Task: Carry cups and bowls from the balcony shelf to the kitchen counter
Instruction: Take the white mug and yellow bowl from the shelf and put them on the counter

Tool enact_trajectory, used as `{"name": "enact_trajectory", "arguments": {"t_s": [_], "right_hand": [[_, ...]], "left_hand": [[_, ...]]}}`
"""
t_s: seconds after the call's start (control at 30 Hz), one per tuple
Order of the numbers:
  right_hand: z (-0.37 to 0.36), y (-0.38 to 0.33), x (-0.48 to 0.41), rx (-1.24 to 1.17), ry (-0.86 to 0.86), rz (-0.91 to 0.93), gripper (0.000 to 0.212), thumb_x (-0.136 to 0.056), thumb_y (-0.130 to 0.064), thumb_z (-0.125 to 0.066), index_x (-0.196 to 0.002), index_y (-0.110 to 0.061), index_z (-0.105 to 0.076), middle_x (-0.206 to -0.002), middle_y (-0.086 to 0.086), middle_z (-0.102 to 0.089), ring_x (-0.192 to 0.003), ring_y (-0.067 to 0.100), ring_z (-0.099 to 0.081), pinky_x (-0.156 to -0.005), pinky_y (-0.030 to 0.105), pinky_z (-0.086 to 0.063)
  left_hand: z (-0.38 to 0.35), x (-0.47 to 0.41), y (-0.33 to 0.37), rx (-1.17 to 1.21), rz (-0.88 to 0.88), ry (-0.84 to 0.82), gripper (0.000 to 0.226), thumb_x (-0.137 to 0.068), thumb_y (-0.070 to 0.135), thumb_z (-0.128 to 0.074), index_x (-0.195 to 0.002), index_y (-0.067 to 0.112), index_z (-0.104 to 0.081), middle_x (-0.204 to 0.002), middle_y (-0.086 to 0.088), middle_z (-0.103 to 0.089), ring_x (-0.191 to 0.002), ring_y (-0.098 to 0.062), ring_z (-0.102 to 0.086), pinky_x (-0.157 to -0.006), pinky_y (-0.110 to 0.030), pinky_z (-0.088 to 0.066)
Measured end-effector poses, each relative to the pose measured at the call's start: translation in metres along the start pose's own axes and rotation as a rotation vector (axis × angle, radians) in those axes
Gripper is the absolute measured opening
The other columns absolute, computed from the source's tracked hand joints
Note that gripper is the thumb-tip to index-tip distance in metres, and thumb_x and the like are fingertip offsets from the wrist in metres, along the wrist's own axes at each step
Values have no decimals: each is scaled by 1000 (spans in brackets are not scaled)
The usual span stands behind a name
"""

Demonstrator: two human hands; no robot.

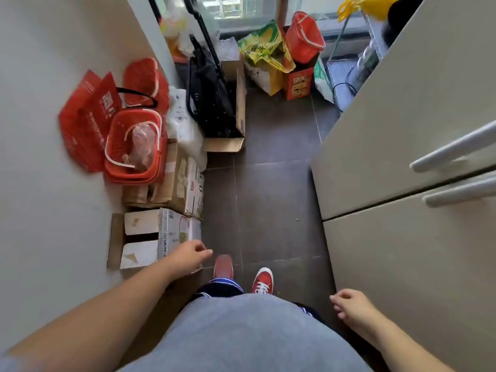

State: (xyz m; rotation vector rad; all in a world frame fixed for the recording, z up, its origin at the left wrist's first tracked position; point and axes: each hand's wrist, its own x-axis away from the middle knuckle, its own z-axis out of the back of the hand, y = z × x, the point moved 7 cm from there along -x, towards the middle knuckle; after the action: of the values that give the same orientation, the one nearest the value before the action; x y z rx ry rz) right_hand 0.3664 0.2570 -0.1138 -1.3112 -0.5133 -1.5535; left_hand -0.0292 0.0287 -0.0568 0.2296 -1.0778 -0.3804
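No cup or bowl shows in the head view. A wire shelf (346, 65) stands at the far right of the balcony, partly hidden behind the fridge; what it holds is unclear. My left hand (188, 255) hangs low on the left above a cardboard box, fingers loosely curled and holding nothing. My right hand (349, 304) hangs beside the fridge at the lower right, fingers loosely bent, holding nothing. My red shoes (262, 280) stand on the dark tiled floor.
A beige fridge (402, 183) fills the right side. Cardboard boxes (174, 183), red baskets (134, 146), a red bag and a black folded cart (212, 84) line the left wall. A red bucket (304, 36) and yellow bags sit at the back. A narrow strip of dark floor (268, 170) runs between.
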Motion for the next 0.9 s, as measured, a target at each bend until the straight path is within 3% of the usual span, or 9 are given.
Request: {"name": "enact_trajectory", "arguments": {"t_s": [0.1,0.23,0.4,0.53,0.7,0.8,0.9], "right_hand": [[6,-45,-10,76,0,28,20,-87,-18,-65,-69,-9,-61,-58,5,-57,-41,16,-44,-40,17,-29],[6,-157,-22,97,-12,128,22,-91,-15,-62,-70,-9,-58,-62,8,-55,-42,16,-43,-37,15,-27],[-3,-291,-32,160,-6,269,21,-92,-14,-60,-71,-10,-57,-65,8,-55,-47,17,-44,-35,17,-30],[-8,-371,-43,196,1,321,18,-92,-12,-61,-75,-7,-59,-68,10,-57,-50,18,-46,-34,14,-33],[13,-404,-52,233,42,300,16,-88,-17,-64,-80,-3,-67,-67,10,-64,-56,21,-53,-51,24,-38],[40,-400,-61,211,74,234,16,-88,-18,-65,-77,-6,-66,-65,8,-65,-52,19,-53,-48,23,-37],[71,-387,-76,159,113,134,18,-89,-15,-65,-73,-7,-64,-61,8,-62,-46,18,-49,-41,19,-32]], "left_hand": [[5,3,-2,49,41,10,15,-91,46,-56,-88,32,-61,-91,5,-68,-85,-12,-65,-75,-31,-57],[26,3,-19,97,110,18,15,-92,40,-58,-89,27,-63,-96,2,-67,-90,-15,-64,-85,-37,-57],[67,-24,-41,151,192,45,10,-92,36,-59,-90,27,-63,-94,2,-68,-84,-14,-65,-74,-31,-57],[118,-69,-40,133,235,40,17,-90,35,-60,-83,20,-65,-84,-3,-71,-78,-18,-65,-79,-38,-56],[188,-122,18,5,166,20,17,-89,37,-62,-81,22,-63,-84,0,-69,-76,-13,-64,-70,-32,-54],[224,-156,75,-68,92,26,17,-89,42,-61,-87,25,-63,-84,7,-66,-77,-6,-62,-62,-24,-48],[245,-190,134,-75,21,17,21,-90,45,-59,-97,26,-64,-90,6,-68,-82,-8,-64,-70,-27,-52]]}}
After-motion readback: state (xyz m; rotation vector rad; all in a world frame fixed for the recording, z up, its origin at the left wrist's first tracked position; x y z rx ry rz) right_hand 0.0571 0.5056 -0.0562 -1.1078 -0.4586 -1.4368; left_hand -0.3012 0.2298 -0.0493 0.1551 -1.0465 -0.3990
